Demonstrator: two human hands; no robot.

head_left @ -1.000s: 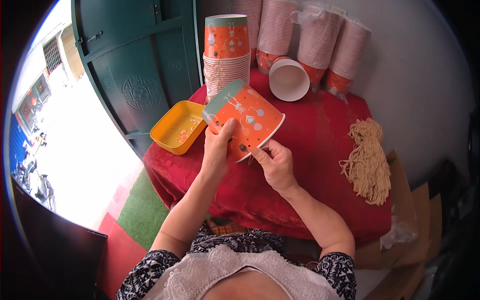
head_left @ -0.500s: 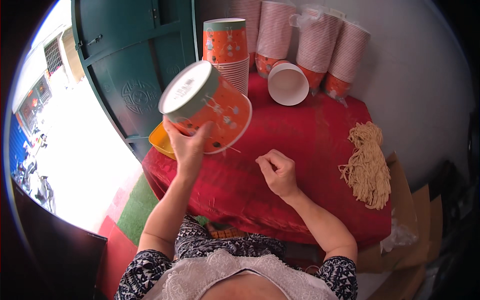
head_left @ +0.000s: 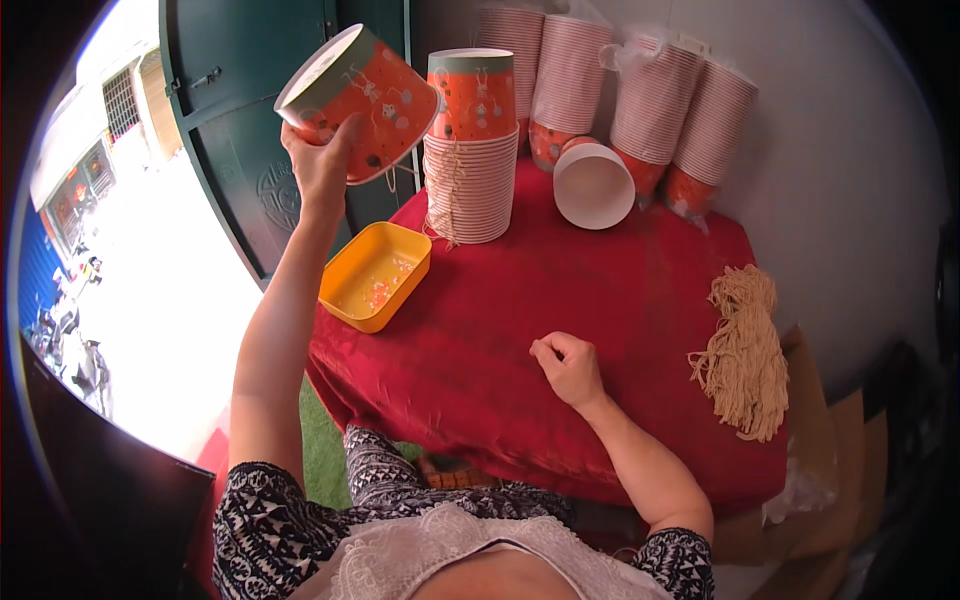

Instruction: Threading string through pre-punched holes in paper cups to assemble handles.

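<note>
My left hand (head_left: pixel 322 168) is raised at the far left and grips an orange paper bucket (head_left: pixel 385 105) with a green band, its white base tilted up. A thin cord dangles from the bucket's lower rim. Just to its right stands a stack of nested, upside-down paper buckets (head_left: pixel 470 190) with tan cords hanging down the side. Over the middle of the red cloth, my right hand (head_left: pixel 572 370) is closed with thumb and fingers together; whatever they may hold is too small to make out.
A yellow plastic tray (head_left: pixel 372 318) with small orange and white scraps sits at the table's left. One bucket (head_left: pixel 594 186) lies on its side before several wrapped bucket stacks (head_left: pixel 650 105). A bundle of tan cords (head_left: pixel 745 360) rests at the right; a green metal door (head_left: pixel 235 130) stands behind.
My left hand has carried the bucket up and left, toward the stack, uncovering the yellow tray. My right hand remains closed, slightly lower in the view.
</note>
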